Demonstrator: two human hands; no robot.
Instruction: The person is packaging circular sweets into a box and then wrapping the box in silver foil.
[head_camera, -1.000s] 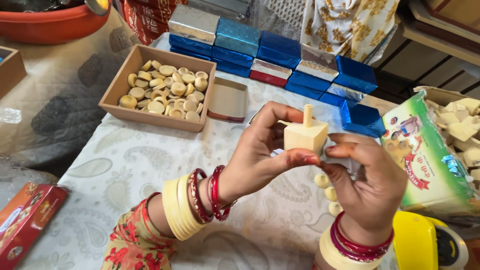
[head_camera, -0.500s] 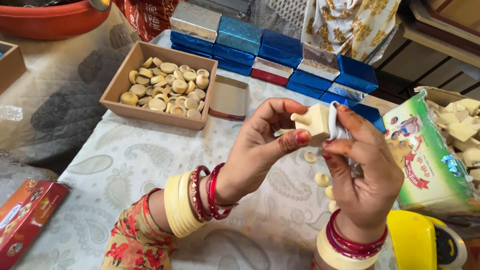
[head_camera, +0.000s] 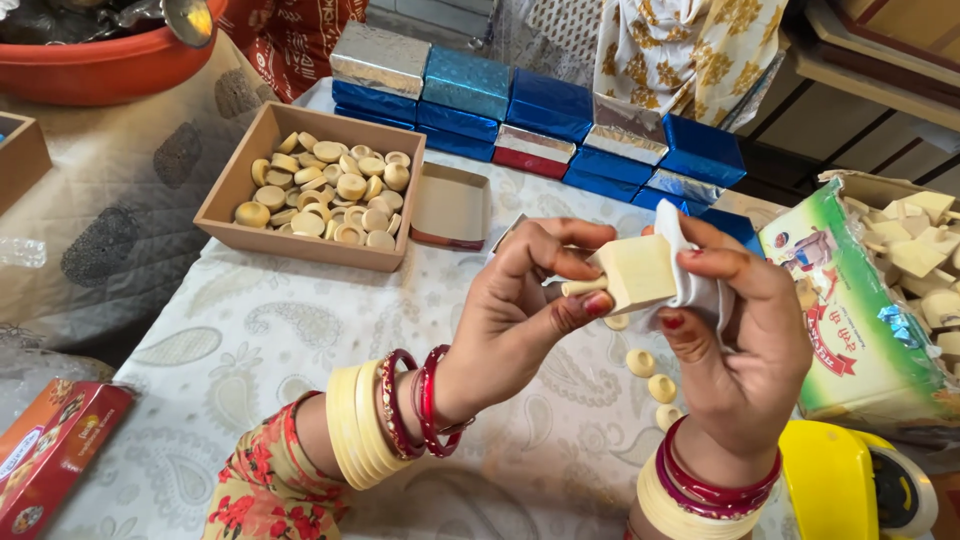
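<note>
Cream-coloured, the small block (head_camera: 637, 272) with its peg sits raised above the table (head_camera: 250, 340), between both hands. The left hand (head_camera: 520, 310) pinches the peg end with its fingers; the right hand (head_camera: 745, 340) presses a white cloth (head_camera: 700, 290) against the block's far side, hiding that face. Three round pieces (head_camera: 652, 375) lie below, partly covered by the right wrist.

wooden block (head_camera: 634, 272) tipped sideways, white cloth (head_camera: 700, 290) wrapped behind it

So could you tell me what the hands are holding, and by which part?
A cream block: left hand pinches its peg, right hand grips its far end through white wrapping.
</note>
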